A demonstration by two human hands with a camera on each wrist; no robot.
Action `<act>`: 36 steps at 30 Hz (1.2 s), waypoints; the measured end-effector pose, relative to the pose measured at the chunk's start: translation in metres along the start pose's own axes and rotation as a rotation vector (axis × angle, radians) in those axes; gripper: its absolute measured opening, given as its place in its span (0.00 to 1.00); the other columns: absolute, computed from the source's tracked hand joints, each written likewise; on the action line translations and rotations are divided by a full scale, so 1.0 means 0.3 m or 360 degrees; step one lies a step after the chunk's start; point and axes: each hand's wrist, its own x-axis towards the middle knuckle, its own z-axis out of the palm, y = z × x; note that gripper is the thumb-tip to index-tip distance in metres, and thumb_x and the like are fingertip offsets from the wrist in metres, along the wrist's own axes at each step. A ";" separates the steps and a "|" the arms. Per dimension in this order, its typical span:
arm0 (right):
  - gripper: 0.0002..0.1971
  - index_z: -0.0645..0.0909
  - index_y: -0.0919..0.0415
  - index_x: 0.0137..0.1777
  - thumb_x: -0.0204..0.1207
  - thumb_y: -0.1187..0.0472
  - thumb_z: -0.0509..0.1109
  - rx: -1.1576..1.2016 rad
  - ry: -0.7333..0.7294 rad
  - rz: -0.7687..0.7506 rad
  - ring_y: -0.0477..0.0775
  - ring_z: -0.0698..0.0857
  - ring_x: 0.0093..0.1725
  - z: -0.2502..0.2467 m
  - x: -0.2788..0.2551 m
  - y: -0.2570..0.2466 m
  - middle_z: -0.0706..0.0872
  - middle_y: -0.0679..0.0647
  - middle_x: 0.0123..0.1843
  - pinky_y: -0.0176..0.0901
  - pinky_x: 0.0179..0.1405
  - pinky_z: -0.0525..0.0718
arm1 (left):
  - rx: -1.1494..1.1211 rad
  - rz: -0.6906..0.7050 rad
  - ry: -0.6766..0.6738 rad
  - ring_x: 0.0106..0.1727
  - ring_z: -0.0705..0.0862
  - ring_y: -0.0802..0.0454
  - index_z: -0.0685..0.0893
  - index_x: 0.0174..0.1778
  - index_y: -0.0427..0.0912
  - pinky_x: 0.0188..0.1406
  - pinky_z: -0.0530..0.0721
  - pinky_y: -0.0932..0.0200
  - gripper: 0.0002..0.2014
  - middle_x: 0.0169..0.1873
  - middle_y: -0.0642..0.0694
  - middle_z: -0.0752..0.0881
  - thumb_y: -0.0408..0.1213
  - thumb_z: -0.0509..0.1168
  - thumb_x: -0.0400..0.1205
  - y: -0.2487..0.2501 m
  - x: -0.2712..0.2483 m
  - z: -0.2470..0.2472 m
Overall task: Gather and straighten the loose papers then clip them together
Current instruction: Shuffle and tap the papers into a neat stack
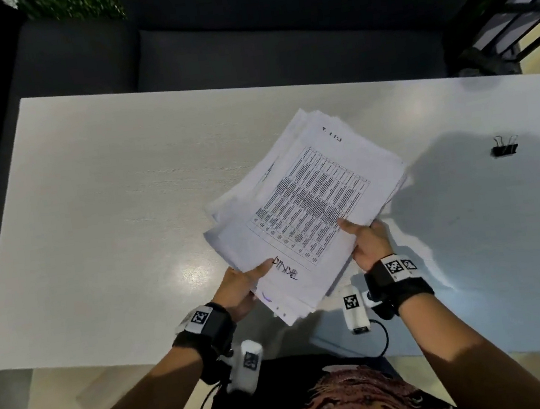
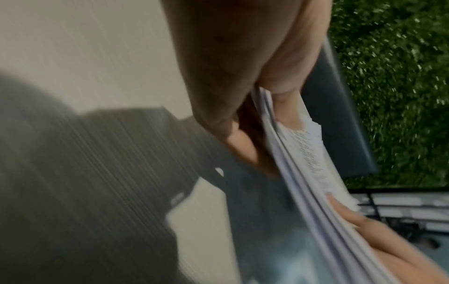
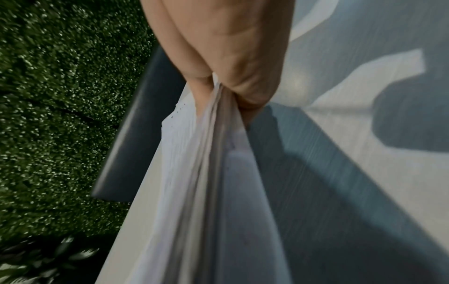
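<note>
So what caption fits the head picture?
Both hands, left hand and right hand, hold uneven papers; binder clip waits.

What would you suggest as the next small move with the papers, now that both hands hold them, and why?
Probably stand the papers on edge and tap them on the table. The left hand and right hand pinch the near corners, yet the sheets still fan out unevenly at the far and left edges. The binder clip lies untouched to the right, so squaring comes first.
</note>
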 end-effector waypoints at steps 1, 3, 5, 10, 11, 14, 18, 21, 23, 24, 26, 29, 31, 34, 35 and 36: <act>0.25 0.79 0.65 0.66 0.68 0.76 0.75 -0.0068 0.0035 -0.0026 0.60 0.85 0.59 -0.016 0.019 -0.006 0.87 0.59 0.62 0.50 0.48 0.87 | 0.0069 0.0015 -0.0055 0.45 0.88 0.45 0.80 0.63 0.29 0.33 0.88 0.54 0.30 0.52 0.39 0.89 0.37 0.81 0.69 0.016 -0.008 -0.029; 0.33 0.78 0.65 0.67 0.60 0.70 0.83 -0.0286 0.0128 -0.0110 0.61 0.84 0.61 -0.065 0.049 -0.037 0.86 0.60 0.64 0.56 0.58 0.85 | 0.0108 0.0128 0.0072 0.42 0.89 0.50 0.78 0.61 0.33 0.32 0.88 0.55 0.34 0.50 0.43 0.89 0.39 0.84 0.62 0.078 -0.007 -0.103; 0.32 0.80 0.65 0.61 0.55 0.65 0.86 -0.0563 0.0162 -0.0296 0.63 0.86 0.59 -0.116 0.074 -0.074 0.88 0.60 0.59 0.59 0.62 0.82 | 0.0195 0.0429 0.0370 0.49 0.89 0.49 0.74 0.63 0.38 0.39 0.88 0.55 0.25 0.53 0.45 0.86 0.30 0.76 0.72 0.164 0.013 -0.159; 0.16 0.78 0.60 0.32 0.56 0.76 0.82 -0.0699 -0.0078 -0.0573 0.56 0.78 0.35 -0.148 0.037 -0.193 0.83 0.46 0.23 0.50 0.37 0.83 | 0.0715 0.0697 0.0225 0.66 0.78 0.50 0.71 0.70 0.44 0.66 0.77 0.54 0.41 0.66 0.48 0.81 0.41 0.83 0.63 0.308 0.078 -0.090; 0.16 0.77 0.59 0.29 0.56 0.75 0.82 -0.0712 -0.0163 -0.0590 0.53 0.76 0.28 -0.142 0.018 -0.214 0.80 0.47 0.20 0.44 0.29 0.79 | 0.0800 0.0652 0.0096 0.69 0.77 0.52 0.68 0.74 0.44 0.69 0.75 0.53 0.49 0.70 0.49 0.80 0.47 0.84 0.58 0.328 0.082 -0.050; 0.18 0.77 0.61 0.27 0.48 0.63 0.86 -0.0684 -0.0369 -0.0635 0.49 0.69 0.14 -0.124 -0.022 -0.257 0.75 0.49 0.15 0.33 0.17 0.69 | 0.0825 0.0485 -0.0233 0.70 0.81 0.46 0.69 0.75 0.46 0.70 0.77 0.47 0.54 0.69 0.46 0.82 0.52 0.86 0.53 0.361 0.090 0.068; 0.25 0.83 0.61 0.38 0.45 0.51 0.88 -0.0787 -0.0506 -0.0655 0.50 0.83 0.24 -0.108 -0.031 -0.269 0.86 0.50 0.28 0.42 0.26 0.84 | 0.0686 0.0402 -0.0399 0.67 0.84 0.47 0.80 0.66 0.40 0.73 0.76 0.45 0.41 0.62 0.44 0.88 0.48 0.85 0.57 0.364 0.087 0.160; 0.31 0.79 0.64 0.66 0.62 0.61 0.83 -0.1002 -0.0603 -0.0624 0.46 0.87 0.60 -0.043 -0.002 -0.228 0.88 0.52 0.60 0.38 0.61 0.84 | 0.0729 0.0236 -0.0172 0.77 0.72 0.45 0.70 0.75 0.35 0.82 0.58 0.36 0.41 0.72 0.37 0.78 0.39 0.80 0.68 0.314 0.131 0.197; 0.30 0.77 0.65 0.69 0.66 0.70 0.80 -0.0936 -0.0602 -0.0520 0.49 0.85 0.64 -0.019 0.038 -0.202 0.87 0.55 0.64 0.44 0.67 0.81 | 0.0786 0.0170 -0.0047 0.80 0.67 0.43 0.63 0.79 0.37 0.81 0.57 0.36 0.52 0.77 0.37 0.72 0.46 0.83 0.63 0.293 0.153 0.183; 0.28 0.79 0.64 0.68 0.66 0.70 0.79 -0.0919 -0.0584 -0.0469 0.51 0.85 0.64 -0.026 0.063 -0.191 0.87 0.55 0.63 0.50 0.69 0.80 | 0.0775 0.0163 -0.0032 0.79 0.69 0.43 0.68 0.78 0.38 0.81 0.58 0.39 0.54 0.75 0.37 0.75 0.49 0.85 0.58 0.289 0.172 0.156; 0.24 0.82 0.60 0.64 0.67 0.65 0.80 -0.0943 -0.0557 -0.0346 0.54 0.86 0.63 -0.049 0.096 -0.175 0.88 0.56 0.62 0.57 0.69 0.79 | 0.0687 0.0172 0.0031 0.79 0.70 0.45 0.81 0.67 0.35 0.81 0.56 0.46 0.45 0.71 0.39 0.80 0.50 0.84 0.54 0.277 0.193 0.112; 0.29 0.81 0.61 0.66 0.64 0.61 0.82 -0.1166 -0.0403 -0.0243 0.57 0.85 0.64 -0.028 0.108 -0.137 0.86 0.58 0.65 0.55 0.70 0.79 | 0.0767 0.0154 0.0231 0.78 0.70 0.42 0.74 0.72 0.30 0.79 0.63 0.42 0.52 0.73 0.39 0.77 0.52 0.84 0.55 0.241 0.182 0.136; 0.33 0.75 0.66 0.71 0.65 0.65 0.81 -0.1383 -0.0348 -0.0359 0.58 0.80 0.69 0.040 0.065 -0.138 0.82 0.60 0.69 0.43 0.69 0.76 | 0.0830 0.0300 0.0373 0.70 0.77 0.44 0.72 0.70 0.26 0.74 0.74 0.44 0.40 0.66 0.43 0.80 0.37 0.82 0.66 0.245 0.169 0.192; 0.29 0.70 0.71 0.73 0.72 0.72 0.74 -0.1379 -0.0275 -0.0694 0.53 0.77 0.69 0.127 -0.031 -0.207 0.79 0.62 0.70 0.27 0.60 0.70 | 0.0939 0.0641 0.0473 0.59 0.87 0.39 0.77 0.67 0.31 0.62 0.86 0.45 0.26 0.56 0.38 0.87 0.26 0.75 0.73 0.307 0.128 0.248; 0.29 0.69 0.70 0.74 0.74 0.70 0.73 -0.1314 -0.0228 -0.0817 0.51 0.77 0.68 0.147 -0.069 -0.238 0.79 0.60 0.71 0.28 0.64 0.71 | 0.0947 0.0796 0.0491 0.55 0.88 0.41 0.77 0.67 0.33 0.58 0.88 0.47 0.24 0.53 0.39 0.87 0.25 0.73 0.75 0.338 0.091 0.272; 0.28 0.69 0.69 0.74 0.75 0.68 0.72 -0.1239 -0.0182 -0.0941 0.47 0.77 0.67 0.170 -0.112 -0.275 0.78 0.56 0.71 0.27 0.65 0.72 | 0.0930 0.0955 0.0484 0.51 0.88 0.44 0.77 0.66 0.34 0.54 0.89 0.50 0.22 0.50 0.42 0.86 0.25 0.71 0.76 0.376 0.058 0.294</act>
